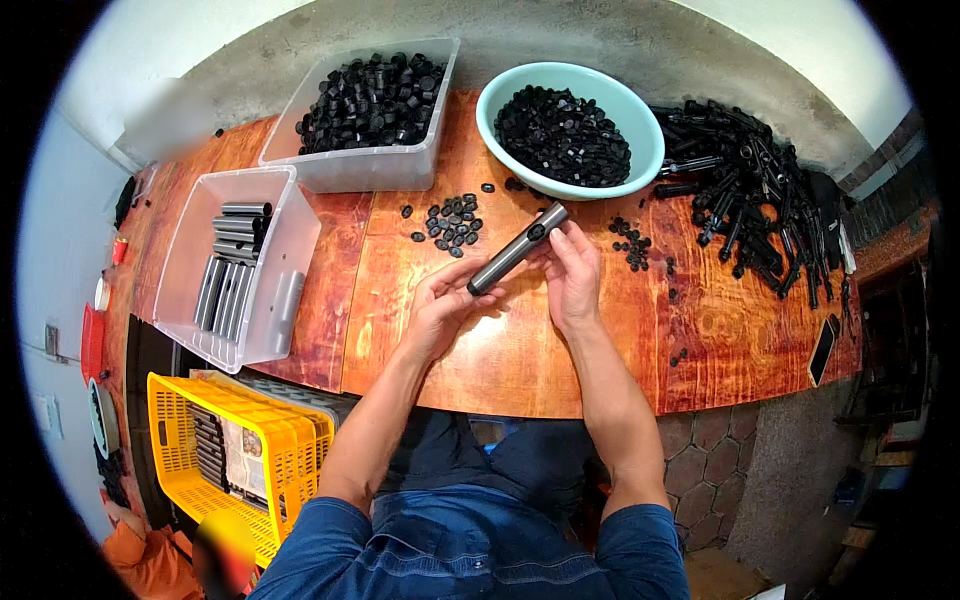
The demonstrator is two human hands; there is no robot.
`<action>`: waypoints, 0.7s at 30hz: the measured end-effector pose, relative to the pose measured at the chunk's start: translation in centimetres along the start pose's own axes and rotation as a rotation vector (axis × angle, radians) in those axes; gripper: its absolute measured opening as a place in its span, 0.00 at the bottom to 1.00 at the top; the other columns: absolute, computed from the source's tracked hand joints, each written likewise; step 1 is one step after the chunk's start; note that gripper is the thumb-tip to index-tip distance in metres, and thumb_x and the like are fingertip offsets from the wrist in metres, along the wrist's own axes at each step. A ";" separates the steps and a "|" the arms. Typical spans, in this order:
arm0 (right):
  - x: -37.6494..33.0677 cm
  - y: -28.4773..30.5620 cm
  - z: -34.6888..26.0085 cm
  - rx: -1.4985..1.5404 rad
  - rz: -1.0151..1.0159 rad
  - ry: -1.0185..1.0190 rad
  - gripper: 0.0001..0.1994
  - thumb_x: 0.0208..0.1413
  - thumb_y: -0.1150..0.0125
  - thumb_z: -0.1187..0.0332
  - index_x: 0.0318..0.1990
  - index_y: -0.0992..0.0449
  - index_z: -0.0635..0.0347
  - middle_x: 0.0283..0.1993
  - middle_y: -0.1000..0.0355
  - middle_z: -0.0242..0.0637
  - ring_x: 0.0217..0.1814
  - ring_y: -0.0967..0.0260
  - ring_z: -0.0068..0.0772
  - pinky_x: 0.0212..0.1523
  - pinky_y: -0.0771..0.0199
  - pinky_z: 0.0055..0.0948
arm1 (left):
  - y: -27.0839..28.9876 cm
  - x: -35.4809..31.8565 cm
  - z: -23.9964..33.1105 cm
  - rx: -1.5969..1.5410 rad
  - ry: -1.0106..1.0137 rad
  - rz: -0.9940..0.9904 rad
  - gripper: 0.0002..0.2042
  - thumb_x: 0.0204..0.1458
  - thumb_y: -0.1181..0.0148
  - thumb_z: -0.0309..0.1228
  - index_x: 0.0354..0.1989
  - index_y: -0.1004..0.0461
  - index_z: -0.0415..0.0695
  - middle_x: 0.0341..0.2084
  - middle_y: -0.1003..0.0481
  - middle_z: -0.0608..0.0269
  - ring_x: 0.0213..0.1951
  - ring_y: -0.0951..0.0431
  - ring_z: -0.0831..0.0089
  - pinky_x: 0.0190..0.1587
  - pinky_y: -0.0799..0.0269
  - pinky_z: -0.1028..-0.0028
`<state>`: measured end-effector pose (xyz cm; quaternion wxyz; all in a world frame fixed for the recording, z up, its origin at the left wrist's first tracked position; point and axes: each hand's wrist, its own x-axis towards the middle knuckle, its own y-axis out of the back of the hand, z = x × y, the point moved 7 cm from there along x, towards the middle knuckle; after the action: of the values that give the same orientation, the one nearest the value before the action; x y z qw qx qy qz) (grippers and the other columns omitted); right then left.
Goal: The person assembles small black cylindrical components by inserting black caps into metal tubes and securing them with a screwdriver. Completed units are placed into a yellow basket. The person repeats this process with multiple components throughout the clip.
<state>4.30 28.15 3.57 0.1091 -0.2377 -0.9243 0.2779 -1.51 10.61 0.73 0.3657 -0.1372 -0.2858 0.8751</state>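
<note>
Above the middle of the table I hold a dark metal tube (512, 254) slantwise, its upper end pointing away to the right. My left hand (442, 308) is closed round the near, lower end, which has a black rim. Thumb and fingers of my right hand (572, 275) grip the tube near its far end, just below an oval hole in its side. Beyond the tube lies a loose group of small black oval rings (455, 222). To the right of my right hand, small black pieces (632, 245) are scattered on the wood.
A clear bin of black caps (375, 105) and a light-blue basin (652, 140) of small black parts stand at the back. Left is a clear bin with metal tubes (225, 290); below it, a yellow crate (300, 470). Black rod-like parts (765, 190) pile up right, near a phone (824, 350).
</note>
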 end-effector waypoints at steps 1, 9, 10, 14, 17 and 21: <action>-0.1 0.0 0.0 -0.005 0.004 -0.010 0.12 0.67 0.47 0.66 0.51 0.27 0.63 0.42 0.23 0.34 0.39 0.27 0.22 0.42 0.29 0.23 | -0.1 -0.1 -0.1 -0.004 0.013 -0.014 0.27 0.47 0.46 0.19 0.61 0.33 0.28 0.49 0.23 0.39 0.47 0.17 0.55 0.54 0.21 0.57; 0.0 -0.1 0.0 0.047 0.015 -0.075 0.13 0.66 0.46 0.66 0.51 0.26 0.64 0.41 0.24 0.33 0.39 0.29 0.22 0.43 0.30 0.23 | -1.4 -0.4 0.0 -0.013 0.037 -0.115 0.24 0.51 0.44 0.21 0.60 0.33 0.31 0.51 0.24 0.43 0.47 0.17 0.56 0.53 0.20 0.59; -0.1 -0.3 0.2 0.049 0.020 -0.090 0.13 0.66 0.46 0.66 0.51 0.26 0.65 0.41 0.24 0.33 0.39 0.29 0.21 0.43 0.30 0.23 | -1.6 -0.7 0.0 -0.056 0.070 -0.135 0.24 0.52 0.43 0.23 0.59 0.33 0.31 0.50 0.23 0.44 0.47 0.17 0.56 0.53 0.20 0.60; -0.5 -1.4 1.4 -0.016 -0.105 -0.183 0.15 0.65 0.43 0.65 0.53 0.26 0.66 0.37 0.25 0.30 0.35 0.30 0.19 0.40 0.29 0.21 | -1.5 -0.7 -0.4 -0.039 0.089 -0.170 0.21 0.61 0.40 0.38 0.56 0.33 0.36 0.46 0.22 0.49 0.45 0.17 0.58 0.50 0.20 0.60; -1.4 -2.6 2.1 -0.114 -0.178 -0.249 0.16 0.64 0.42 0.65 0.53 0.25 0.67 0.35 0.25 0.28 0.33 0.31 0.17 0.37 0.30 0.19 | -1.6 -0.4 -0.7 0.026 0.133 -0.163 0.18 0.65 0.43 0.36 0.56 0.35 0.40 0.45 0.23 0.52 0.43 0.17 0.61 0.47 0.18 0.61; -1.0 -1.1 2.0 -0.368 -0.080 -0.176 0.14 0.65 0.41 0.63 0.50 0.22 0.64 0.33 0.25 0.28 0.30 0.32 0.18 0.33 0.30 0.20 | -1.6 -0.1 -0.9 -0.011 0.138 -0.175 0.24 0.63 0.40 0.36 0.62 0.38 0.40 0.39 0.23 0.52 0.35 0.17 0.65 0.43 0.17 0.63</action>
<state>4.07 25.94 2.53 -0.0065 -0.1915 -0.9741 0.1197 -0.17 11.83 0.93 0.4587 -0.1736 -0.2756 0.8268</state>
